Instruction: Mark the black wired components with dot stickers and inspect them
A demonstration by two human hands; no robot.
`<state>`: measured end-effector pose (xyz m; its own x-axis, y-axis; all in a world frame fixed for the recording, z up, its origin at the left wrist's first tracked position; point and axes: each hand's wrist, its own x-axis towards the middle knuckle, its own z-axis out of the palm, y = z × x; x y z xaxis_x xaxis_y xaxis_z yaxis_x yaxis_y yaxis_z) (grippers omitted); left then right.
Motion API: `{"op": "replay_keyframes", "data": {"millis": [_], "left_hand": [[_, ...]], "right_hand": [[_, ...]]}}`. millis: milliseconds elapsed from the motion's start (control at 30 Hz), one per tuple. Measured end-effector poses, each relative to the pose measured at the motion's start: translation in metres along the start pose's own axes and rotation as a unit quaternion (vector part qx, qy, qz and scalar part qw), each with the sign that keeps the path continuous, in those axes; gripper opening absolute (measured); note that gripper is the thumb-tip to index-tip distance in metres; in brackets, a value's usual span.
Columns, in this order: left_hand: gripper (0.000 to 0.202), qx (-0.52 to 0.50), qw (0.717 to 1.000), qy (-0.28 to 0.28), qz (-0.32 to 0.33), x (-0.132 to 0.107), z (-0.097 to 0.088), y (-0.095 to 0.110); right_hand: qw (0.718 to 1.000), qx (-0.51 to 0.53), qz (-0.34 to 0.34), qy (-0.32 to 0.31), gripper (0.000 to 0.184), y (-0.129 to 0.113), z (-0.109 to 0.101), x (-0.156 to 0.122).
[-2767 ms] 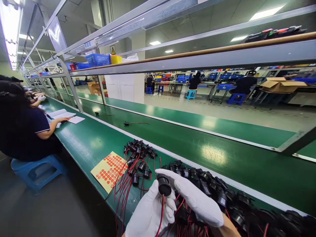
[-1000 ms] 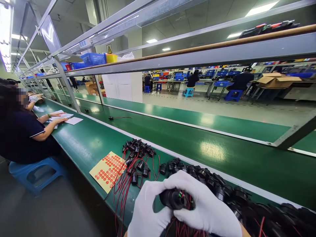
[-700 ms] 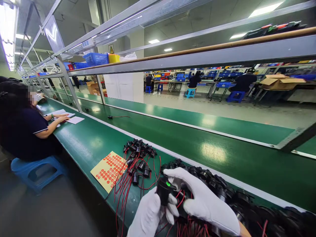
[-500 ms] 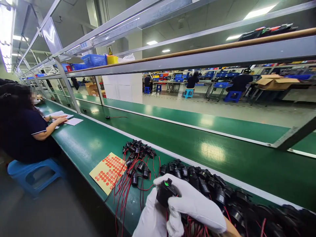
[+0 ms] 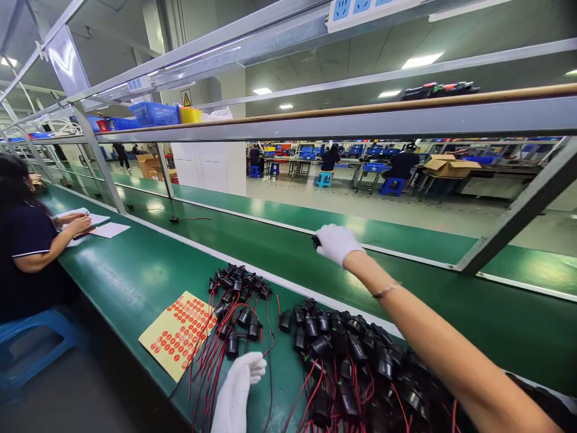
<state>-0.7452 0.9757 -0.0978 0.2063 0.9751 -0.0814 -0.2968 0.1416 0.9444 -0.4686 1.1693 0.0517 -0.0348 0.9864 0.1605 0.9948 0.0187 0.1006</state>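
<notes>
My right hand (image 5: 339, 244), in a white glove, reaches out over the green belt beyond the bench edge. Its fingers are closed round a black plastic part (image 5: 316, 242), of which only a small end shows. Low over the bench, my gloved left hand (image 5: 241, 382) is empty, its fingers loosely curved. Beside it lies a small pile of black cylindrical parts with red and black wires (image 5: 243, 316). A larger heap of similar black wired parts (image 5: 347, 349) spreads below my right arm. A yellow sheet of red oval stickers (image 5: 178, 334) lies left of the small pile.
A metal shelf frame (image 5: 288, 127) crosses above the belt, carrying a blue basket (image 5: 155, 113). One black wired part (image 5: 175, 220) rests farther along the belt. At left, a co-worker (image 5: 27, 252) sits by an open notebook (image 5: 79, 219). A slanted metal post (image 5: 514, 210) stands at right.
Both hands were together round a black part above the heap. My right hand has carried it forward over the belt; my left hand has let go and moved left. The view has turned right.
</notes>
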Motion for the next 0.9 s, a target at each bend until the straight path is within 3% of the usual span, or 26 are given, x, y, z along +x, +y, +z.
{"op": "replay_keyframes", "data": {"millis": [100, 200, 333, 533, 667, 800, 900], "left_hand": [[0.031, -0.036, 0.998, -0.021, -0.049, -0.003, -0.001, -0.008], [0.029, -0.045, 0.995, -0.026, -0.089, -0.002, -0.008, -0.012], [0.033, -0.052, 0.991, -0.027, -0.121, 0.005, -0.019, -0.018], [0.031, -0.047, 0.993, -0.03, -0.104, 0.011, -0.013, -0.03], [0.026, -0.02, 0.998, 0.01, -0.056, 0.011, -0.008, -0.023], [0.031, 0.084, 0.991, 0.106, 0.012, 0.018, 0.005, -0.005], [0.027, 0.13, 0.986, 0.102, 0.027, 0.025, 0.024, 0.008]], "right_hand": [[0.994, -0.035, -0.027, -0.102, 0.03, -0.02, 0.044, 0.015], [0.985, -0.053, -0.05, -0.159, 0.03, -0.031, 0.074, 0.017], [0.979, -0.062, -0.101, -0.165, 0.033, -0.042, 0.088, 0.005], [0.948, -0.065, -0.226, -0.213, 0.031, -0.084, 0.105, -0.057], [0.948, -0.104, -0.235, -0.19, 0.03, -0.1, 0.096, -0.082], [0.957, -0.115, -0.242, -0.111, 0.034, -0.106, 0.063, -0.104], [0.959, -0.106, -0.26, -0.05, 0.028, -0.117, 0.04, -0.133]]}}
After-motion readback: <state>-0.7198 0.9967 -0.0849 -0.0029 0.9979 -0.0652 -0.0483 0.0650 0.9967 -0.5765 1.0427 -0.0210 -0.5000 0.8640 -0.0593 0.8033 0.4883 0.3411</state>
